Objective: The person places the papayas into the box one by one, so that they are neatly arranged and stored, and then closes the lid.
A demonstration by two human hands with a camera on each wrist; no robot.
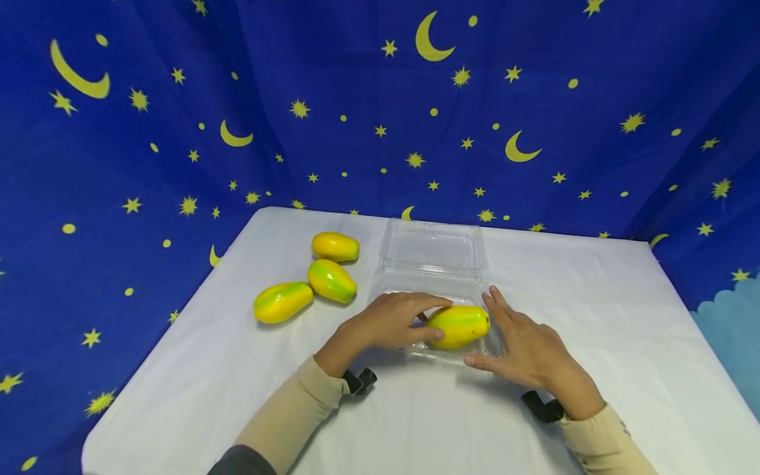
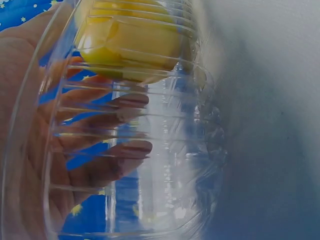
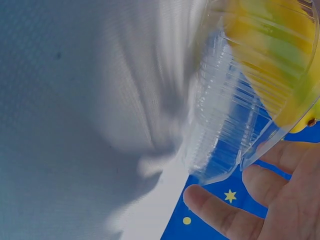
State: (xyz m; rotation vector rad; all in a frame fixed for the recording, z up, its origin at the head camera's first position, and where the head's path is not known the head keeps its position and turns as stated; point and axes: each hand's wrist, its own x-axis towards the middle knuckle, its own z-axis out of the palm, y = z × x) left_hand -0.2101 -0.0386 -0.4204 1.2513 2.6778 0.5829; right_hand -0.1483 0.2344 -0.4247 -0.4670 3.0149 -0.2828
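Note:
A yellow-green papaya point(image 1: 460, 326) lies over the front half of a clear plastic clamshell box point(image 1: 436, 354), whose lid point(image 1: 433, 245) is folded back. My left hand point(image 1: 394, 321) pinches the papaya's left end between thumb and index finger; in the left wrist view its other fingers point(image 2: 132, 148) show through the box wall. My right hand point(image 1: 525, 346) is spread at the box's right side, thumb at the front corner, holding nothing. In the right wrist view, its fingers point(image 3: 265, 185) are close to the box's edge, with the papaya point(image 3: 280, 55) visible through the plastic.
Three more papayas lie left of the box: one at the back point(image 1: 335, 247), one in the middle point(image 1: 332, 281) and one farthest left point(image 1: 284, 303). A white cloth covers the table point(image 1: 594, 284). Behind it hangs a blue curtain point(image 1: 356, 79) with moons and stars.

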